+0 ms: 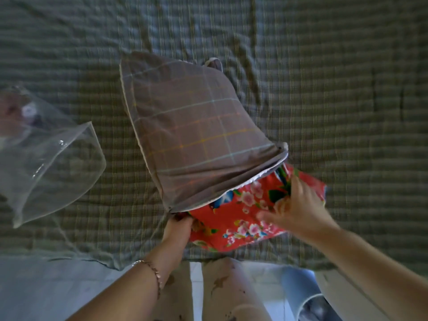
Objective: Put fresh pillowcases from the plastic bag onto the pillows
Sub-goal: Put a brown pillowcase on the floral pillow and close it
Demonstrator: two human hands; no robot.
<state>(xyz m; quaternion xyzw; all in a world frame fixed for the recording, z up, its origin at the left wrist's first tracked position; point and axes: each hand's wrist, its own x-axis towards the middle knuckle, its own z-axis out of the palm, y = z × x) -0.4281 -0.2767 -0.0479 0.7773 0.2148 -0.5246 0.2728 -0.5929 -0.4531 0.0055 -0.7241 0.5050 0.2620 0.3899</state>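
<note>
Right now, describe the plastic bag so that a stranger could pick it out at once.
Start from the green checked bedspread that fills the view. On its left side, apart from the grey checked pillowcase in the middle, lies the plastic bag. It alone is see-through, with a wide gaping mouth.

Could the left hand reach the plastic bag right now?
Probably, once freed: the left hand grips the pillowcase mouth, and only bare bedspread lies between it and the plastic bag.

Shows a rumpled green-checked bedspread (pixel 324 89) filling most of the view, pale floor tiles (pixel 58 286) along the near edge and a blue rounded object (pixel 305 295) at lower right.
</note>
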